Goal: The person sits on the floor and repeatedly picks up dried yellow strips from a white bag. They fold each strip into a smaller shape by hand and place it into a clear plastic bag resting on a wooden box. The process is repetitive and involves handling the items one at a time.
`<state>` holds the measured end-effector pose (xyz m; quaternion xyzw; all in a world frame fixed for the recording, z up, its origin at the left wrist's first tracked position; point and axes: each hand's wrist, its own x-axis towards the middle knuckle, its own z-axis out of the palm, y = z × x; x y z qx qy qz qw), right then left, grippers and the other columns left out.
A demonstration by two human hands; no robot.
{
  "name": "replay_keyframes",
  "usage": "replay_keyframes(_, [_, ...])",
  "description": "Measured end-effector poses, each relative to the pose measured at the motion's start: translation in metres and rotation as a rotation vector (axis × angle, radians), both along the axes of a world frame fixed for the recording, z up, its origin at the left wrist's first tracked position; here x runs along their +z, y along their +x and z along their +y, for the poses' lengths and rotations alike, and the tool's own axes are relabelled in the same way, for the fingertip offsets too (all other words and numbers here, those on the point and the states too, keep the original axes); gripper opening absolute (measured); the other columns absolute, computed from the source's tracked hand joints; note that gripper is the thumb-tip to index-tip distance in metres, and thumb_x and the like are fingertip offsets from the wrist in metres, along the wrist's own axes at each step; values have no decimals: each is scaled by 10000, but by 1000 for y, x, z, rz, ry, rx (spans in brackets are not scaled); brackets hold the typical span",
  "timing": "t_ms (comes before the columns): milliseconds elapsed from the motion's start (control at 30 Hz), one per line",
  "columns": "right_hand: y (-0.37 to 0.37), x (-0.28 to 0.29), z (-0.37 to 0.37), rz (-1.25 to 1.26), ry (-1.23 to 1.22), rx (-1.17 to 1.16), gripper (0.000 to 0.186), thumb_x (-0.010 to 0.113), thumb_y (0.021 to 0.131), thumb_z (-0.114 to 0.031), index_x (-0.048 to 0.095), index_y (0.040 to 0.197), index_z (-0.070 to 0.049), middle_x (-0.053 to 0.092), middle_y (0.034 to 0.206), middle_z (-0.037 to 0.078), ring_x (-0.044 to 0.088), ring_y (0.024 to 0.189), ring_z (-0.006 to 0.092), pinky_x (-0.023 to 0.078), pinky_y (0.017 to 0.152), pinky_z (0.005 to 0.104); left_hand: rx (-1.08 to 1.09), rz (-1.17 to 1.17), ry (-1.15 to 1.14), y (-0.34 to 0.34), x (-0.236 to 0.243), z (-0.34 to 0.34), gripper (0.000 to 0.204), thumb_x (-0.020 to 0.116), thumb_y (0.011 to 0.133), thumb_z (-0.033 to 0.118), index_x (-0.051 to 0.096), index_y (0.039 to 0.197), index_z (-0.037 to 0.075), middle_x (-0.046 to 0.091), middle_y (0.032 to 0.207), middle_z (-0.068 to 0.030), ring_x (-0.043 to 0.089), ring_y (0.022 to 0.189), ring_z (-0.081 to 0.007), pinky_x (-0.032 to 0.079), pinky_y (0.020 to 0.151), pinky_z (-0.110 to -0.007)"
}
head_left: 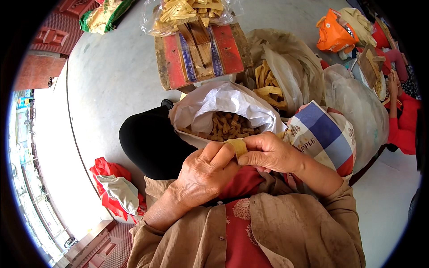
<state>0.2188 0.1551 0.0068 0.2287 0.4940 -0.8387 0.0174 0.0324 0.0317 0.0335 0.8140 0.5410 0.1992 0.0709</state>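
Above my lap, my left hand [203,172] and my right hand [273,152] meet, fingers closed on one pale yellow flat strip [237,146]. The strip bends between them, its ends partly hidden by my fingers. The right thumb and fingers pinch its right side, while the left fingers curl round the other side. Just beyond the hands, a white sack [192,102] stands with its mouth spread wide. Inside it lie many small tan folded pieces [229,126].
Past the sack is a worn red wooden stool [228,51] with a clear bag of yellow strips [190,12]. A translucent bag [292,67] holds more strips. A checked bag [319,129] is at my right. Farther right, another person's red sleeve [404,125] shows. A red bag [109,172] lies left.
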Motion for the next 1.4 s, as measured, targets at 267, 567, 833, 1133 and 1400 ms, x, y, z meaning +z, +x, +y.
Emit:
replay_keyframes(267, [1,-7,-10,249,-521,-346,152,705,966,-206,684,1008,-62,611,740,-40,463,558,18,368,511,176,244,120,464,9,-10,5,56,765,806,160,723,835,136,585,1420,-16,509,1349,-279,420,1092,-538])
replay_keyframes(567, [1,-8,-3,158,-106,-239,178,653,901,-7,622,1073,-35,604,996,15,533,781,41,451,687,194,362,11,297,2,-9,4,151,744,774,73,725,919,112,696,1214,-120,602,1242,-347,319,1163,-559])
replay_keyframes(833, [-8,-26,-11,194,79,-400,388,644,927,19,552,1302,-22,620,1087,32,599,967,83,512,869,241,273,44,239,7,-21,-4,274,823,728,239,738,967,136,609,842,23,568,659,-174,458,644,-328])
replay_keyframes(1133, [-9,-22,-16,203,485,-238,387,633,1004,-117,542,1368,-21,687,920,22,647,820,77,527,723,262,391,-675,-209,10,-39,-6,222,826,824,179,712,922,16,674,687,-57,620,533,-201,448,480,-299])
replay_keyframes(1400, [15,-10,-2,260,386,-263,357,641,1012,-172,573,1330,-24,527,618,-50,464,551,17,384,538,203,553,-1937,-603,-5,-10,-18,95,722,900,49,650,869,-5,607,669,-41,442,480,-54,499,565,-258])
